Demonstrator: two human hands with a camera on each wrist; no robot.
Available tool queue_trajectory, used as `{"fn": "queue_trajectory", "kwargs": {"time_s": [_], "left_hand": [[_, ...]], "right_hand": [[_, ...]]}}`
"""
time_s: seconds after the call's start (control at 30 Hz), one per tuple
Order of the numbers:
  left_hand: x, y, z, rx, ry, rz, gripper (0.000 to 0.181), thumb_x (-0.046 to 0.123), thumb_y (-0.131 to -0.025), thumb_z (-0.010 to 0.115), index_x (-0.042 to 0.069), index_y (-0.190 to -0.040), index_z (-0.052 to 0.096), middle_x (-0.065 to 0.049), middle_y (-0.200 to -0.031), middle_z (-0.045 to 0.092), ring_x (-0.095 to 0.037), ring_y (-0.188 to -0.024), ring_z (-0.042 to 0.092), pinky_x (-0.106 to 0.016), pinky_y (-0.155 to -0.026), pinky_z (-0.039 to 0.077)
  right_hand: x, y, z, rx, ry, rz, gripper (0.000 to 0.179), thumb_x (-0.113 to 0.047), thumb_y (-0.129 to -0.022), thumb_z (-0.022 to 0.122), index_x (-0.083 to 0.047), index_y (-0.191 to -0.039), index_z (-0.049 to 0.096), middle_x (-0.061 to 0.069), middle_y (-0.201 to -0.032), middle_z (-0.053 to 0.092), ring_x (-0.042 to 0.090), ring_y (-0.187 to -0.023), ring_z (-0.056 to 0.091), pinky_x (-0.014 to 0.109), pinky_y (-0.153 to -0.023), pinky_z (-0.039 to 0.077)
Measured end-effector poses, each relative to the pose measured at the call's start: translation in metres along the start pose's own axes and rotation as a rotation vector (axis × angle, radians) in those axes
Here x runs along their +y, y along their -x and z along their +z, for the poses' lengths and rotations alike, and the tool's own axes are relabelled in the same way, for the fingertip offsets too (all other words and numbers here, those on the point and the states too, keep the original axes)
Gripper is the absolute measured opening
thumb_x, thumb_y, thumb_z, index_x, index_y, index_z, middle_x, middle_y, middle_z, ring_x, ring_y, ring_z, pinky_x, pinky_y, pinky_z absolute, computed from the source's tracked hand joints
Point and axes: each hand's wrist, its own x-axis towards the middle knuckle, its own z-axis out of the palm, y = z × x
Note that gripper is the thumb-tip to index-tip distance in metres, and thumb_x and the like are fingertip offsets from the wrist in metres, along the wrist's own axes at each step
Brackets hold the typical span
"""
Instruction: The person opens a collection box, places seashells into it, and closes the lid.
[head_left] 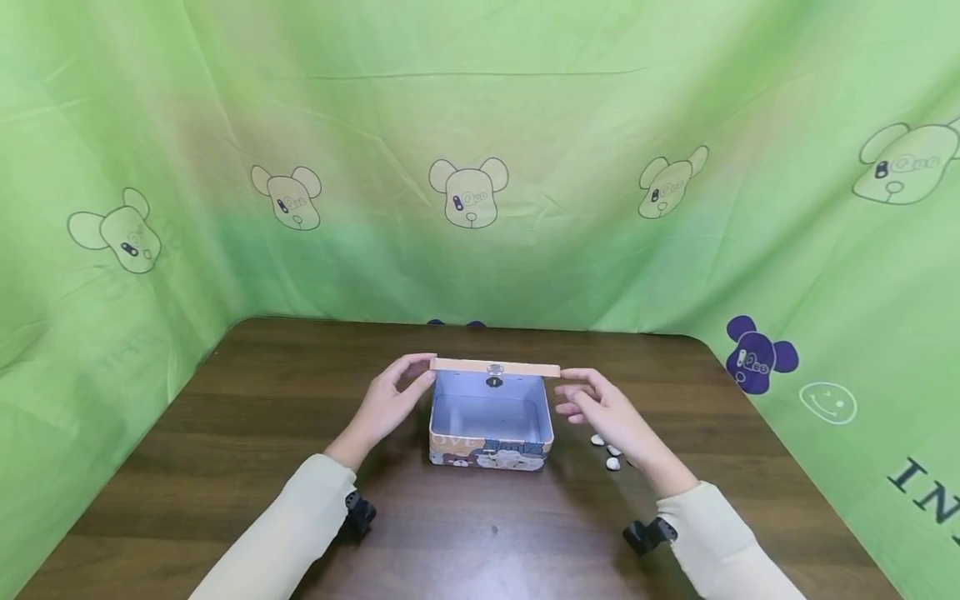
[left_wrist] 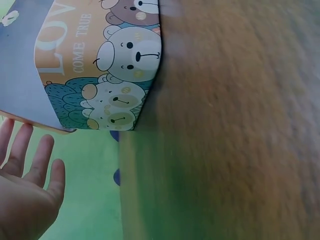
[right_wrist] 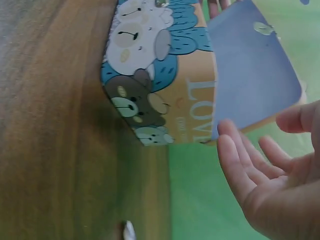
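A tin box (head_left: 491,454) with printed bears stands on the table, its hinged lid (head_left: 465,366) raised over the pale blue-grey inside. A metal clasp (head_left: 495,369) shows on the lid's front rim. My left hand (head_left: 393,396) is at the lid's left edge; in the left wrist view its straight fingers (left_wrist: 41,155) reach the rim. At the right end of the lid, my right hand (head_left: 603,408) has its fingertips by the corner, with the thumb (right_wrist: 295,120) apart from the rim. The lid's outer top is hidden.
Several small white pieces (head_left: 612,464) with dark edges lie on the brown wooden table (head_left: 262,467), right of the tin and partly beneath my right hand. Green cloth (head_left: 480,267) with bear-head prints hangs behind the table and along both sides.
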Motion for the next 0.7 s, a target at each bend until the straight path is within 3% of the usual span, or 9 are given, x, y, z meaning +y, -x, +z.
{"fn": "queue_trajectory", "kwargs": {"time_s": [0.2,0.43,0.7], "left_hand": [[0.003,-0.008,0.006,0.056,0.027,-0.046,0.031,0.030,-0.099,0.066,0.012,-0.125,0.067,-0.006,-0.123,0.068,-0.021,-0.118,0.060,-0.042,-0.102,0.045],[0.008,-0.018,0.011,0.124,0.022,-0.049,0.029,0.029,-0.101,0.064,0.010,-0.123,0.068,-0.008,-0.117,0.070,-0.022,-0.112,0.064,-0.041,-0.098,0.048],[0.009,-0.025,0.012,0.100,0.073,-0.088,0.036,0.025,-0.102,0.060,0.010,-0.135,0.064,-0.009,-0.129,0.066,-0.024,-0.121,0.059,-0.043,-0.103,0.044]], "right_hand": [[0.008,-0.001,0.009,-0.016,0.045,-0.064,0.056,-0.012,-0.106,0.050,0.000,-0.155,0.028,0.029,-0.153,0.036,0.045,-0.133,0.045,0.051,-0.105,0.040],[0.010,-0.009,0.015,-0.025,0.110,-0.086,0.067,-0.019,-0.106,0.053,-0.002,-0.160,0.016,0.026,-0.159,0.026,0.045,-0.141,0.033,0.057,-0.111,0.029],[0.018,-0.028,0.017,-0.017,0.048,-0.118,0.068,-0.015,-0.107,0.049,-0.005,-0.161,0.010,0.026,-0.161,0.020,0.045,-0.143,0.028,0.057,-0.112,0.026]]}}
